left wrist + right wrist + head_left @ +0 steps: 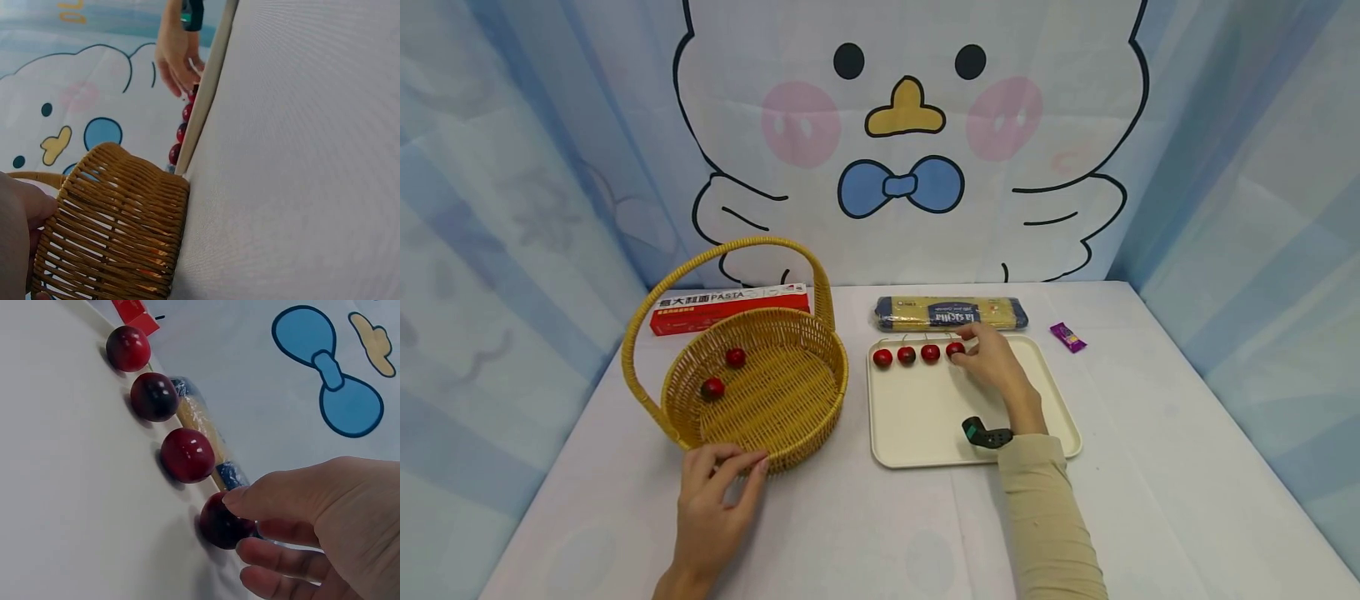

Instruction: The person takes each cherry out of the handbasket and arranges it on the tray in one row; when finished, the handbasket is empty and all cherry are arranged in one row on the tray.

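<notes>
We see basket (775, 400) of woven, ribbed strands, rough. Cherries (187, 455) smooth, glossy, with bright highlights. Tray (917, 421) smooth, fairly matt, plastic-looking. We note pasta packet (910, 313) in clear, shiny, crinkled film; red box (730, 315) looks like smooth card. Table cover (865, 533), backdrop (902, 246), sleeve (1045, 517): matt cloth.

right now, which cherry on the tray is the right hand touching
The rightmost cherry in the row on the tray, nearest the purple packet: the right hand has its thumb on it, while the other three cherries there sit clear of the hand.
</notes>
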`<state>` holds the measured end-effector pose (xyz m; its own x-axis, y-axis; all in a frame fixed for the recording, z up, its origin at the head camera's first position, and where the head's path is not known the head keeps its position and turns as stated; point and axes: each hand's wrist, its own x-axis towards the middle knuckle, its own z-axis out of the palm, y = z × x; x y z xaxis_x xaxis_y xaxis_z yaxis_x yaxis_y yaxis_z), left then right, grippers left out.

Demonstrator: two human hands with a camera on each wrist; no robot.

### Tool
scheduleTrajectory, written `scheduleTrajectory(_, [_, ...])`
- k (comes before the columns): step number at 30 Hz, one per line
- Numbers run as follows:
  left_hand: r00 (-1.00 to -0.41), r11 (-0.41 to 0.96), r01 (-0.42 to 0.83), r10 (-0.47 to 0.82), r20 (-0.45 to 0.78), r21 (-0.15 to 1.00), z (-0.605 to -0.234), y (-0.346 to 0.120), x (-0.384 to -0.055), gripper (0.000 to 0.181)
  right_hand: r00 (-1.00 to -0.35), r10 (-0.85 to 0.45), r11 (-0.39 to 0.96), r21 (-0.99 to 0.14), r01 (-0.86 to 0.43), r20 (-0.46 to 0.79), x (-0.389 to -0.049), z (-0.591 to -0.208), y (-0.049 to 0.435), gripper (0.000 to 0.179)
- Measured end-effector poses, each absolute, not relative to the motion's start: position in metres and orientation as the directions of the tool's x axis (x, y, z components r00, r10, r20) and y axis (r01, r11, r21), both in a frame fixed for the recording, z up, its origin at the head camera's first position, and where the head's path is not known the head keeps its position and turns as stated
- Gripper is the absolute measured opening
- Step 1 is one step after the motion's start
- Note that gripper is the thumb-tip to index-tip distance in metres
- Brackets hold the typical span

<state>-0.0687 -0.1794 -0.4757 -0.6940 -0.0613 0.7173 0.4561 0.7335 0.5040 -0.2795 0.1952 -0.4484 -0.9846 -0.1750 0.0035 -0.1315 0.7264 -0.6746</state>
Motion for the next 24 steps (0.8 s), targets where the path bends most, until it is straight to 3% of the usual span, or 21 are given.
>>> scheduleTrajectory(24, [-0.704, 0.732, 0.442, -0.074, 0.706, 0.518, -0.475, -0.178, -0.068, 0.014, -0.95, -0.276, 0.697, -0.65, -0.302, 0.146, -0.269, -0.399, 0.149, 0.046])
